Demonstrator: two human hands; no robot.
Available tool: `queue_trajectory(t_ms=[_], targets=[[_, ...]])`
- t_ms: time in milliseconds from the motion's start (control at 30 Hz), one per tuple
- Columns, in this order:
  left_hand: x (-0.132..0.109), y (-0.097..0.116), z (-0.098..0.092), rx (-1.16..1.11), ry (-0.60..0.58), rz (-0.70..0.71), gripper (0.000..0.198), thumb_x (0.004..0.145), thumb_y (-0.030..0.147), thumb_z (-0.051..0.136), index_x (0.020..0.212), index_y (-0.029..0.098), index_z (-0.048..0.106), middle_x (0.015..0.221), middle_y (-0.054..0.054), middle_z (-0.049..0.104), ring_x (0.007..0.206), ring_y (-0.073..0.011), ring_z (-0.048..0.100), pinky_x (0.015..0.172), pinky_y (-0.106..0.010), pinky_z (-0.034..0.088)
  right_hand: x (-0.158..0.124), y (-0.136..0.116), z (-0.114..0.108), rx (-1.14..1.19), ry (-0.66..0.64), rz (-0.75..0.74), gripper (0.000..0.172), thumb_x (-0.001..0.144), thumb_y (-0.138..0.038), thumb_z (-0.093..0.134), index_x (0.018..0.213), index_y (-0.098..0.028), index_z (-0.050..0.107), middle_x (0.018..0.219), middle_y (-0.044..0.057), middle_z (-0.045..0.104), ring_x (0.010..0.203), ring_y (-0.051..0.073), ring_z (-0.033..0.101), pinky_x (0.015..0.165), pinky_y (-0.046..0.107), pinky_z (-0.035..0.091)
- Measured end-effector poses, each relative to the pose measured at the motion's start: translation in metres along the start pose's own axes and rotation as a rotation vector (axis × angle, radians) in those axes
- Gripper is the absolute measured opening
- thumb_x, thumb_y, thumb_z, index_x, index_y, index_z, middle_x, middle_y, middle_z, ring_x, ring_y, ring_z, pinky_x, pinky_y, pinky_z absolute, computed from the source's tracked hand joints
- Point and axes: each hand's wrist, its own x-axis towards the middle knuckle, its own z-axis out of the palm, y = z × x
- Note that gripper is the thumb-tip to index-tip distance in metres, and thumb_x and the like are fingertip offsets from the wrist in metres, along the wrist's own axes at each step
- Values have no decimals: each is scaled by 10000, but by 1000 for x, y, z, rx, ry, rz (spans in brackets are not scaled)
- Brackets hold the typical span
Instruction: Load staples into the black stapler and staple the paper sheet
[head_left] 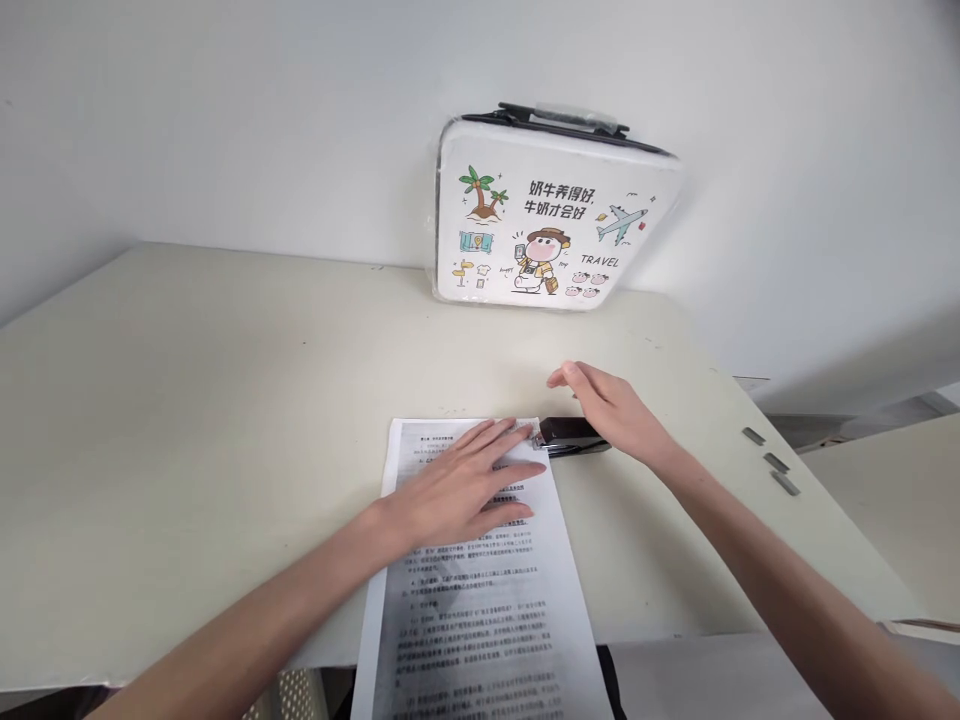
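My left hand [465, 490] lies flat, fingers spread, on printed sheets of paper [472, 620] whose lower part reaches past the table's front edge. At the top right corner of the paper is a black stapler [570, 435], its front end at the sheet's edge. My right hand [604, 400] is over the rear of the stapler, partly covering it. Its fingers are curled in with the thumb against them, and nothing shows in them. I cannot tell whether the heel of that hand touches the stapler.
A white case with cartoon prints [525, 220] and a black handle stands upright at the back against the wall. Several small grey strips, seemingly staples [776, 463], lie near the right edge of the pale table [225, 430]. Another pale surface [892, 490] is beyond that edge.
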Motion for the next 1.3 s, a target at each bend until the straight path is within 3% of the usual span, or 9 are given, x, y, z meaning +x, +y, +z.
queue_trajectory(t_ms=[167,333,533,800,1000,1300], targets=[[0,-2,3,-3,20,-4,421,1062,484,535,1440,321,625,1713,-35,327,1596,-321,258,1308,-552,258,4,-21,19,-155,-87,-115,535,1046,-682,342,994,-296,710,1243,58,722,1312,330,537,1070,462,392],[0,-2,5,22,11,-2,444,1070,471,520,1457,277,618,1678,-78,394,1591,-311,277,1323,-536,224,3,-23,30,-196,-168,-116,526,1061,-648,316,961,-296,695,1199,75,724,1287,339,550,1028,471,414],[1,-1,7,3,35,1,401,1067,411,531,1450,322,613,1670,-30,411,1592,-302,274,1306,-561,261,1,-28,36,-219,-128,-94,508,1059,-627,311,873,-292,645,1068,72,736,1175,340,601,967,485,426],[1,0,7,2,46,-9,395,1062,371,544,1440,291,624,1647,-47,448,1587,-303,286,1320,-540,239,3,-34,41,-300,-138,-29,462,1057,-565,342,794,-273,585,1031,82,723,1141,343,612,943,486,430],[0,-1,9,28,62,10,383,1066,353,532,1429,279,631,1629,-58,470,1578,-302,306,1304,-557,271,1,-44,37,-411,-188,6,487,1070,-555,239,875,-261,575,1106,72,715,1151,307,621,950,468,460],[-1,-2,11,64,81,-4,377,1071,361,529,1418,269,641,1676,-94,391,1574,-341,312,1274,-578,319,3,-43,34,-415,-205,1,492,1071,-550,209,856,-253,537,1087,60,725,1112,276,648,924,428,486]])
